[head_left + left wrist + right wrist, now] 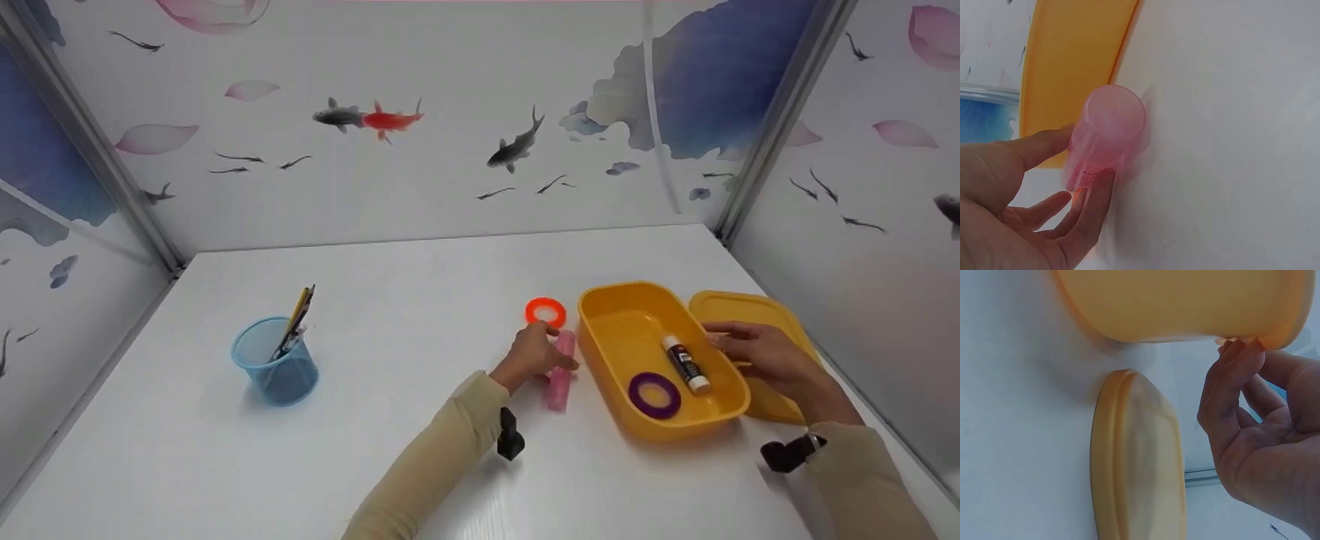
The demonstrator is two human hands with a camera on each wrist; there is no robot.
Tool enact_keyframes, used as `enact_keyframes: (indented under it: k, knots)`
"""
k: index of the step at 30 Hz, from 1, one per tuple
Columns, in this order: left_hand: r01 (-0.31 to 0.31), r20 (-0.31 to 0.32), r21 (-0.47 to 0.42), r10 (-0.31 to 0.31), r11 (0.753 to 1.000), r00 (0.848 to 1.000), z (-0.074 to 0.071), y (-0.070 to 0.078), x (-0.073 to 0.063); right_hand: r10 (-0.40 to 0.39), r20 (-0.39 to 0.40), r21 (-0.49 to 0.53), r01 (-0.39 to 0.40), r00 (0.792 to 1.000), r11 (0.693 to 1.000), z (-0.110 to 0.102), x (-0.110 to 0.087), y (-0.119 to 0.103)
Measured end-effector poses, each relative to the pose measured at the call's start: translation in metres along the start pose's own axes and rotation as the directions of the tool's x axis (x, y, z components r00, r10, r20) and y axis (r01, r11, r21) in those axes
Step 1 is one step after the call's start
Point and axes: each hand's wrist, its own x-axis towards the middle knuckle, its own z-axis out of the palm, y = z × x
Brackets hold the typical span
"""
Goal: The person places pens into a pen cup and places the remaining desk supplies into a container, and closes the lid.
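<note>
My left hand (534,352) holds a translucent pink plastic tube (561,375) between thumb and fingers, low at the table. In the left wrist view the tube's round end (1116,114) faces the camera. Just beyond that hand lies an orange ring (546,310), partly hidden by it. My right hand (769,358) grips the right edge of a yellow box (619,330); the right wrist view has its fingertips against the wall (1185,309). Inside the box are a glue stick (685,364) and a purple ring (655,395).
A yellow lid (776,397) lies right of the box, partly under my right hand. On the left stands a blue mesh pen cup (281,375) with pencils (296,322) leaning in it. Printed panels (450,195) border the white table (420,300) behind and at both sides.
</note>
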Motion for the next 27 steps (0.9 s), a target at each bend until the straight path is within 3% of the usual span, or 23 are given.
enact_keyframes:
  k: [15, 22, 27]
  knots:
    - [0.007, 0.07, -0.01, -0.006, 1.0, 0.998, -0.008, -0.003, 0.002, -0.019, 0.006, -0.015, 0.019, 1.0, 1.0, -0.001, 0.003, 0.003]
    - [0.054, 0.104, -0.062, -0.047, 0.997, 0.993, -0.013, 0.0, 0.001, -0.008, 0.004, -0.023, 0.008, 1.0, 1.0, -0.002, 0.003, 0.004]
    - [0.057, 0.113, -0.111, -0.045, 0.992, 0.993, -0.017, 0.006, 0.001, -0.011, 0.011, -0.023, 0.011, 1.0, 1.0, -0.003, 0.004, 0.004]
